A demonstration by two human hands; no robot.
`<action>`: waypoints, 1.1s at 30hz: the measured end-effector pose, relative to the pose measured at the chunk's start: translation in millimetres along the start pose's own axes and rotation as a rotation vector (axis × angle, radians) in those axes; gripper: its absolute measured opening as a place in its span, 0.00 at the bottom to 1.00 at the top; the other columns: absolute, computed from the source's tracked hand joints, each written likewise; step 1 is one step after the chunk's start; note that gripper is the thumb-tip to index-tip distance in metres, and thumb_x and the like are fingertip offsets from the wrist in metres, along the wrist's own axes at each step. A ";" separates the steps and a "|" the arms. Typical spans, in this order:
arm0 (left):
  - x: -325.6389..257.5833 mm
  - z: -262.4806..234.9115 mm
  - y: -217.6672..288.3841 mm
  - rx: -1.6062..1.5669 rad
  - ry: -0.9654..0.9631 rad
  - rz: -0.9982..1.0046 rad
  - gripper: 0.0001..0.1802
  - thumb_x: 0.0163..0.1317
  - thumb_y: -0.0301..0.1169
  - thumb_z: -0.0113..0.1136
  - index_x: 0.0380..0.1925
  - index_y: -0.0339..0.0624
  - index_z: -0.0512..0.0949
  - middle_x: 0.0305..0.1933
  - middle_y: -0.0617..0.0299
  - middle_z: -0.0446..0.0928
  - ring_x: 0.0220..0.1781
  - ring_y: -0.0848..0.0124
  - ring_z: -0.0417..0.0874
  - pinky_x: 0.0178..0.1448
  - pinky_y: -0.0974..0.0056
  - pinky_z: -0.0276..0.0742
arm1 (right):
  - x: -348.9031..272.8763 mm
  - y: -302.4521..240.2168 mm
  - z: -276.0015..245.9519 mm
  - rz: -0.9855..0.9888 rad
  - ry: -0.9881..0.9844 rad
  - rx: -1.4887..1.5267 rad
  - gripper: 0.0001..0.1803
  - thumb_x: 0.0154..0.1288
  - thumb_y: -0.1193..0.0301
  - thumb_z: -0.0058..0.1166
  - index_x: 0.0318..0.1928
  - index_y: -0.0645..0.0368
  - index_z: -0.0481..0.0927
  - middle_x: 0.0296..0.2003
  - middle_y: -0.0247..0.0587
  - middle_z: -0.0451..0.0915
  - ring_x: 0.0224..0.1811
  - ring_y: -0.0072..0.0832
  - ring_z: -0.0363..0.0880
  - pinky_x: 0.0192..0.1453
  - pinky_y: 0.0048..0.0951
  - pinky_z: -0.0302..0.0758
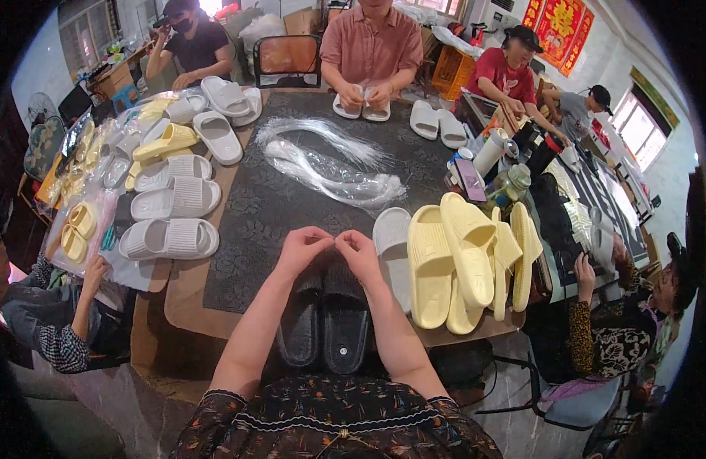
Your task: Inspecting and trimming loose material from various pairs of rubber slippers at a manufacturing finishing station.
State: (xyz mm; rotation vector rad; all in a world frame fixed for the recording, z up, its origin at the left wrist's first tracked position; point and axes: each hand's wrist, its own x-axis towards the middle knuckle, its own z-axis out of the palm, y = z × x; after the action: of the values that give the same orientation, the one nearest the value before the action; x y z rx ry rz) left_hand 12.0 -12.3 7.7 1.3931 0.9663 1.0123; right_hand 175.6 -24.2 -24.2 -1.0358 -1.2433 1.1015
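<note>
A dark printed fabric garment (322,402) with pale wavy trim is nearest. Beyond it, two black slippers (345,329) with smooth, rounded heels lie side by side at the near edge of the surface (242,252), long axes running away from the wearer, toes forward. Above their straps, the left hand (305,251) and right hand (357,254) nearly meet, each grip closed at the fingertips; whether they pinch anything, I cannot tell.

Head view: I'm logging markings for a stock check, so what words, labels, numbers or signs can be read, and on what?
Red wall poster: large gold character, legible but not copied out.
Right black slipper: round white sticker, mark too small to read.
Phone: screen too blurred to read.
Red T-shirt: pale print, too blurred to read.
Other marks: unreadable.
</note>
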 end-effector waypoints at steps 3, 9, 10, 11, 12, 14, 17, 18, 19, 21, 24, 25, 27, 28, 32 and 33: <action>0.4 -3.9 0.2 0.031 0.180 0.023 0.05 0.56 0.26 0.63 0.32 0.36 0.81 0.29 0.67 0.79 0.32 0.80 0.77 0.39 0.73 0.72 | -5.1 -4.6 0.7 0.075 0.109 0.048 0.06 0.60 0.72 0.56 0.32 0.61 0.78 0.24 0.23 0.74 0.27 0.10 0.67 0.31 0.15 0.65; -3.1 -1.0 -3.6 0.005 0.046 0.000 0.08 0.53 0.28 0.65 0.32 0.36 0.82 0.30 0.63 0.82 0.33 0.78 0.79 0.39 0.72 0.74 | -4.6 -2.6 4.3 0.017 0.039 0.020 0.05 0.60 0.72 0.57 0.31 0.61 0.78 0.23 0.23 0.73 0.26 0.10 0.66 0.31 0.15 0.64; -3.5 -1.6 -3.2 0.009 0.044 0.002 0.08 0.53 0.28 0.65 0.32 0.36 0.82 0.30 0.63 0.82 0.33 0.78 0.79 0.39 0.72 0.74 | -4.5 -3.5 4.7 0.015 0.053 0.011 0.05 0.60 0.72 0.57 0.32 0.61 0.78 0.23 0.23 0.73 0.26 0.10 0.66 0.31 0.15 0.64; -3.5 -2.3 -3.2 0.021 0.122 -0.010 0.08 0.53 0.28 0.65 0.32 0.36 0.82 0.30 0.63 0.82 0.33 0.78 0.79 0.39 0.72 0.74 | -5.6 -4.3 4.1 0.029 0.091 0.003 0.06 0.60 0.71 0.57 0.32 0.61 0.79 0.23 0.22 0.73 0.25 0.09 0.65 0.30 0.15 0.63; -3.4 -3.1 -3.9 0.033 0.198 -0.021 0.08 0.53 0.28 0.65 0.32 0.36 0.82 0.30 0.63 0.81 0.33 0.78 0.79 0.39 0.72 0.74 | -5.7 -4.6 3.9 0.027 0.094 0.007 0.06 0.60 0.71 0.57 0.32 0.61 0.79 0.23 0.22 0.73 0.25 0.09 0.65 0.30 0.15 0.63; -2.1 -3.4 -6.2 0.035 0.178 0.009 0.08 0.53 0.28 0.65 0.32 0.36 0.82 0.30 0.64 0.81 0.33 0.78 0.79 0.39 0.72 0.74 | -5.7 -4.6 4.0 0.018 0.063 -0.058 0.06 0.61 0.71 0.56 0.32 0.61 0.78 0.23 0.22 0.72 0.24 0.09 0.65 0.29 0.15 0.62; -1.1 -1.4 -8.5 0.053 0.148 0.052 0.08 0.53 0.28 0.65 0.32 0.36 0.81 0.30 0.64 0.81 0.32 0.79 0.78 0.38 0.72 0.73 | -5.1 -1.2 3.1 -0.009 -0.009 -0.048 0.06 0.61 0.71 0.56 0.32 0.62 0.78 0.22 0.21 0.72 0.24 0.09 0.64 0.28 0.15 0.62; -0.5 -0.1 -6.9 0.070 0.141 0.067 0.08 0.53 0.28 0.65 0.32 0.36 0.81 0.29 0.64 0.81 0.31 0.79 0.78 0.38 0.72 0.73 | -4.5 -1.1 2.4 -0.009 -0.002 -0.047 0.06 0.61 0.71 0.56 0.32 0.62 0.78 0.22 0.21 0.72 0.24 0.09 0.64 0.28 0.15 0.62; 0.4 0.0 -4.5 -0.008 0.191 0.069 0.08 0.53 0.28 0.64 0.32 0.36 0.81 0.29 0.65 0.81 0.31 0.79 0.78 0.38 0.72 0.73 | -3.5 -1.1 1.7 0.002 0.033 -0.018 0.06 0.61 0.71 0.56 0.32 0.62 0.78 0.22 0.21 0.72 0.24 0.09 0.64 0.28 0.15 0.62; -0.9 -0.9 -1.2 -0.004 0.206 0.038 0.07 0.54 0.28 0.64 0.32 0.36 0.81 0.29 0.66 0.80 0.32 0.80 0.77 0.38 0.73 0.73 | -3.2 -5.1 2.1 0.015 0.069 0.013 0.07 0.61 0.71 0.56 0.32 0.62 0.78 0.22 0.21 0.71 0.24 0.09 0.63 0.28 0.15 0.62; -1.3 -1.1 -1.3 -0.005 0.201 0.035 0.07 0.54 0.28 0.64 0.32 0.36 0.81 0.29 0.65 0.80 0.31 0.79 0.78 0.36 0.72 0.73 | -4.9 -10.5 3.1 0.048 0.026 -0.050 0.07 0.61 0.70 0.57 0.32 0.61 0.78 0.22 0.21 0.71 0.24 0.09 0.63 0.27 0.15 0.62; -2.2 1.3 -0.1 0.030 0.143 0.033 0.07 0.54 0.28 0.64 0.32 0.36 0.81 0.29 0.65 0.80 0.31 0.79 0.78 0.36 0.72 0.73 | -3.9 -3.4 1.4 0.022 0.014 -0.061 0.07 0.61 0.70 0.57 0.32 0.61 0.78 0.22 0.21 0.71 0.24 0.09 0.63 0.27 0.15 0.62; -0.5 0.9 -0.3 0.084 0.136 0.042 0.07 0.54 0.28 0.64 0.31 0.36 0.81 0.29 0.65 0.81 0.32 0.79 0.78 0.36 0.72 0.73 | -3.3 3.5 1.5 -0.011 0.003 -0.073 0.06 0.60 0.70 0.57 0.32 0.61 0.78 0.22 0.21 0.71 0.24 0.09 0.62 0.27 0.15 0.62; -0.4 -0.8 -1.4 0.085 0.136 0.050 0.07 0.54 0.28 0.64 0.31 0.36 0.81 0.29 0.65 0.81 0.32 0.79 0.78 0.36 0.72 0.73 | -3.8 5.7 2.9 0.016 0.053 -0.041 0.06 0.60 0.70 0.57 0.32 0.61 0.78 0.22 0.21 0.70 0.23 0.09 0.62 0.27 0.15 0.62; -1.7 -6.0 -12.6 -0.020 0.209 0.078 0.07 0.55 0.27 0.64 0.33 0.36 0.80 0.31 0.63 0.81 0.32 0.78 0.79 0.37 0.72 0.74 | -3.9 1.9 3.1 0.038 -0.028 -0.089 0.06 0.62 0.71 0.56 0.36 0.61 0.78 0.27 0.25 0.75 0.29 0.12 0.70 0.35 0.16 0.67; -2.0 -3.9 -9.8 0.019 0.131 0.065 0.07 0.55 0.27 0.63 0.33 0.36 0.80 0.31 0.63 0.81 0.32 0.78 0.79 0.38 0.72 0.74 | -3.7 -0.4 2.9 0.018 -0.050 -0.063 0.06 0.62 0.72 0.56 0.37 0.62 0.78 0.27 0.26 0.76 0.30 0.13 0.70 0.35 0.17 0.68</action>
State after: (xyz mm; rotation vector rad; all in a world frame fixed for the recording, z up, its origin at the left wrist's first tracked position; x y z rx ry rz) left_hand 7.6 -12.5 -2.1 1.3944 1.0344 1.1573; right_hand 172.7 -27.9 -24.3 -1.0743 -1.3178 1.1144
